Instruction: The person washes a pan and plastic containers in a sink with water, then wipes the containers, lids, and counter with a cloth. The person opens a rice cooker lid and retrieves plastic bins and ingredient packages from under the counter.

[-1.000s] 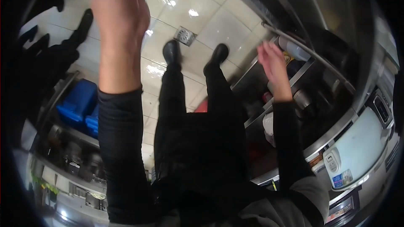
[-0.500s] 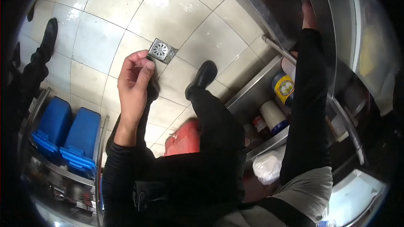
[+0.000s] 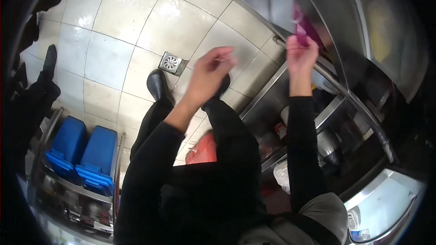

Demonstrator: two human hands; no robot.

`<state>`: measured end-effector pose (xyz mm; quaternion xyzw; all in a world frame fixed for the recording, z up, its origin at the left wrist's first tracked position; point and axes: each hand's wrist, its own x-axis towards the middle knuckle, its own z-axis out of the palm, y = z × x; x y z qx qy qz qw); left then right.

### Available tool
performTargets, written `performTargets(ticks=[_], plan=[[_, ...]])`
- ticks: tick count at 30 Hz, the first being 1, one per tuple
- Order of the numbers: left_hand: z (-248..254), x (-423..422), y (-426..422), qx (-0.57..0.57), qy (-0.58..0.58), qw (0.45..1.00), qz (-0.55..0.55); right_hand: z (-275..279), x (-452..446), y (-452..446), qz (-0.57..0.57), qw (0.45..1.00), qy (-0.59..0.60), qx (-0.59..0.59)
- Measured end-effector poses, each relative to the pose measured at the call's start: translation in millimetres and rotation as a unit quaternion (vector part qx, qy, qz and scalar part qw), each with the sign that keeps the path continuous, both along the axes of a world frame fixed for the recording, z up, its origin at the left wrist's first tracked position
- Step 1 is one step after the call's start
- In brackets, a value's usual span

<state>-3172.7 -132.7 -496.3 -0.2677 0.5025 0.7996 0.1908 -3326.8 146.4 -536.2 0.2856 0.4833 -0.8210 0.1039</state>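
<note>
My right hand is closed on the lower end of a flat magenta object with white marks. It looks like a packet, though blur hides its exact kind. That hand is by the steel counter edge. Over the floor, in front of my legs, is my left hand, smeared by motion. Its fingers curl toward the thumb in a pinch, and whatever may be between them is too small and blurred to name.
Below the counter, a steel shelf holds containers and a white plastic bag. Two blue lidded bins stand at left. A floor drain lies near my boots, a red object between my legs. Another person's dark shoe is at far left.
My right hand has come back from deep over the counter and now shows the magenta object. My left hand has moved right, toward the counter, with its fingers still curled.
</note>
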Motion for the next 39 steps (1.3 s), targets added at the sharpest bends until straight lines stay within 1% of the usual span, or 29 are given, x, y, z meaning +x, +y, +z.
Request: performTargets(ticks=[1,2,3,5,6,7,10,12,13,15,16,18,19,20,22,23,24,25,26,27,28,29,32,34,36,38,39], plan=[[1,-17,19,0.023,0.007,1.000,0.011,7,16,-24,-0.035,0.999,-0.021,-0.012],[-1,-36,39,0.015,0.023,0.999,0.042,13,30,-47,-0.070,0.996,-0.043,-0.024],[-3,-55,53,0.007,0.039,0.997,0.072,17,46,-63,-0.065,0.997,-0.042,-0.013],[-5,-93,59,-0.140,0.098,0.982,0.085,27,70,-89,-0.038,0.999,-0.038,0.003],[-4,-106,60,-0.213,0.128,0.965,0.089,35,83,-95,-0.017,0.999,-0.038,0.008],[-7,-114,58,-0.238,0.121,0.961,0.075,40,94,-90,0.049,0.997,-0.054,0.023],[-10,-120,38,-0.300,0.101,0.948,0.034,35,85,-20,-0.128,0.980,-0.137,0.068],[-4,-120,25,-0.319,0.090,0.943,-0.004,22,57,32,-0.180,0.982,0.001,0.048],[-1,-122,25,-0.357,0.118,0.927,-0.005,19,46,29,-0.192,0.975,-0.016,0.110],[-24,-125,28,-0.315,0.119,0.940,0.054,26,34,24,-0.219,0.944,-0.051,0.240],[-22,-128,29,-0.294,0.119,0.945,0.085,30,37,27,-0.220,0.944,-0.075,0.234],[-17,-130,26,-0.289,0.091,0.950,0.070,32,41,29,-0.219,0.944,-0.121,0.216],[-18,-132,25,-0.289,0.088,0.951,0.058,30,48,31,-0.190,0.955,-0.113,0.197],[-19,-134,25,-0.288,0.085,0.953,0.048,32,51,38,-0.172,0.949,-0.142,0.221],[-27,-133,20,-0.198,-0.023,0.976,0.082,41,53,48,-0.130,0.934,-0.197,0.268],[-37,-135,20,-0.149,-0.074,0.981,0.100,54,49,46,-0.128,0.935,-0.181,0.277],[-62,-130,22,-0.212,-0.034,0.975,0.059,76,49,42,-0.129,0.934,-0.168,0.287],[-62,-127,29,-0.219,-0.073,0.969,0.086,91,53,41,-0.129,0.932,-0.158,0.300],[-41,-123,34,-0.226,-0.115,0.960,0.116,98,54,41,-0.108,0.953,-0.128,0.251],[-20,-110,35,-0.087,-0.143,0.976,0.138,103,56,40,-0.084,0.971,-0.100,0.200],[27,-95,29,0.052,-0.166,0.972,0.155,106,59,39,-0.061,0.985,-0.071,0.146],[41,-82,26,0.144,-0.125,0.967,0.170,100,64,39,-0.044,0.994,-0.070,0.071],[48,-50,-2,0.169,0.053,0.964,0.199,87,91,8,-0.041,0.998,-0.041,0.015],[56,-26,-26,0.110,0.072,0.980,0.148,77,126,2,0.032,0.997,-0.060,0.035],[43,14,-65,0.130,0.008,0.983,0.132,79,144,-6,0.114,0.987,-0.051,0.103],[46,57,-117,0.165,-0.053,0.971,0.163,83,150,-3,0.180,0.965,-0.055,0.184],[49,78,-137,0.150,-0.061,0.968,0.189,86,139,-4,0.168,0.948,-0.023,0.270]])
